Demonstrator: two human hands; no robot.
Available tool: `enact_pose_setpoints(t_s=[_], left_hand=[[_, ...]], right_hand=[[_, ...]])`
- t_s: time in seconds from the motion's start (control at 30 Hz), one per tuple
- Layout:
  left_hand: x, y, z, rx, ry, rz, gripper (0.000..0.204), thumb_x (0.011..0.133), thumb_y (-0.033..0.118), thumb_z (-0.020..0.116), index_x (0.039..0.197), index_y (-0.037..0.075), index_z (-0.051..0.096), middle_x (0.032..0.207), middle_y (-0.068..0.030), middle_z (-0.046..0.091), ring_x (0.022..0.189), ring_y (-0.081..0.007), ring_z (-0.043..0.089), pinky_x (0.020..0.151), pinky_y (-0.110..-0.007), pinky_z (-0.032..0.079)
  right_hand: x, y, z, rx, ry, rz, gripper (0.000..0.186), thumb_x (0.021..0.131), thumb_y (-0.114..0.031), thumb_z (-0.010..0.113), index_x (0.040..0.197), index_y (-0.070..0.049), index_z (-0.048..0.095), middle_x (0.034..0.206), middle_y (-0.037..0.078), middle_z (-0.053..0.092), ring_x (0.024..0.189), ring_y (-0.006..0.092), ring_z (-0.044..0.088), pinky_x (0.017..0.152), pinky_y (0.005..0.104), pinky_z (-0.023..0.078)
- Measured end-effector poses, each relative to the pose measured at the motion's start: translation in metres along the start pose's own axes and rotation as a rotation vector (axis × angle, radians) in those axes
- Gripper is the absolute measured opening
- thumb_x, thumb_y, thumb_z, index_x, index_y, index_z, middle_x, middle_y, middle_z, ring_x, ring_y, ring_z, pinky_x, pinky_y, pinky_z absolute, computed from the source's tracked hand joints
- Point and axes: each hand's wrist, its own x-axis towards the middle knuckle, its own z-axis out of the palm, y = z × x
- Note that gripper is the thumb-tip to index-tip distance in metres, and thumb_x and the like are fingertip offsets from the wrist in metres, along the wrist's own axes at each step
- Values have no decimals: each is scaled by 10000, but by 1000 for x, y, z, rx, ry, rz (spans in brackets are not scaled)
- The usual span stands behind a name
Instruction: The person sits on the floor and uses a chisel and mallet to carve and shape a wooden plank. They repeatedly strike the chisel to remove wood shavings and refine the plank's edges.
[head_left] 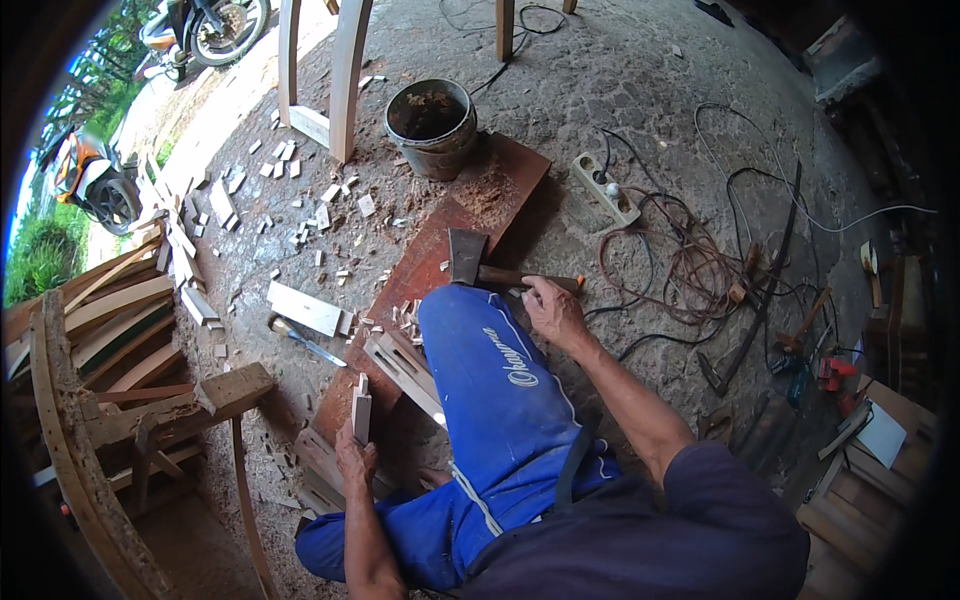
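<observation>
My left hand (pixel 355 458) is closed around a short pale wooden piece (pixel 361 408), whose narrower end points away from me. Over by my raised knee, my right hand (pixel 556 314) has its fingers curled at the handle of a hatchet (pixel 467 257). The hatchet's broad metal head lies on a reddish-brown board (pixel 420 262), its handle pointing right. Slotted wooden pieces (pixel 405 372) rest against the board beside my leg. A chisel (pixel 312 342) lies left of the board, close to a flat pale wood block (pixel 305 307).
A dirty bucket (pixel 432 128) stands at the board's far end. Small offcuts (pixel 288 152) litter the floor on the left. A power strip (pixel 606 190) and tangled cables (pixel 680 255) lie right. Stacked timber (pixel 120 320) and a wooden frame (pixel 345 80) stand left and far.
</observation>
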Motion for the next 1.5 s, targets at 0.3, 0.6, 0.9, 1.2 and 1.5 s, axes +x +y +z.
enact_pose_setpoints(t_s=[0.3,0.6,0.9,1.2,1.5], left_hand=[[34,-35,21,-86,-9,-202,372,722,130,688,1078,25,724,1090,-226,683,1030,-410,660,922,-482,518],[45,1,17,47,77,-276,336,750,231,718,1059,100,715,1084,-182,695,1042,-400,674,896,-482,544],[35,-6,28,-15,164,-304,259,788,192,694,1035,115,706,1110,-156,679,1079,-389,656,916,-505,529],[39,6,11,-89,97,-345,240,792,120,630,1020,127,704,1124,-125,672,1117,-367,642,949,-517,523],[24,6,30,-165,106,-368,230,833,100,574,1029,111,694,1152,-153,665,1135,-389,638,941,-542,523]], right_hand=[[-164,142,46,-404,-526,-547,527,933,-250,543,1437,-95,556,1585,105,420,1508,260,328,1235,514,284],[-88,70,90,-251,-757,-338,529,982,-252,493,1484,-87,498,1592,111,411,1488,300,346,1251,454,245],[-90,76,75,-411,-825,-358,537,976,-275,516,1473,-72,502,1563,135,436,1457,321,381,1216,456,285],[-57,86,70,-458,-814,-329,548,970,-298,539,1462,-57,506,1535,159,460,1427,342,416,1181,459,325],[-25,92,72,-582,-811,-254,562,965,-320,562,1451,-42,510,1506,183,485,1396,363,451,1146,461,365]])
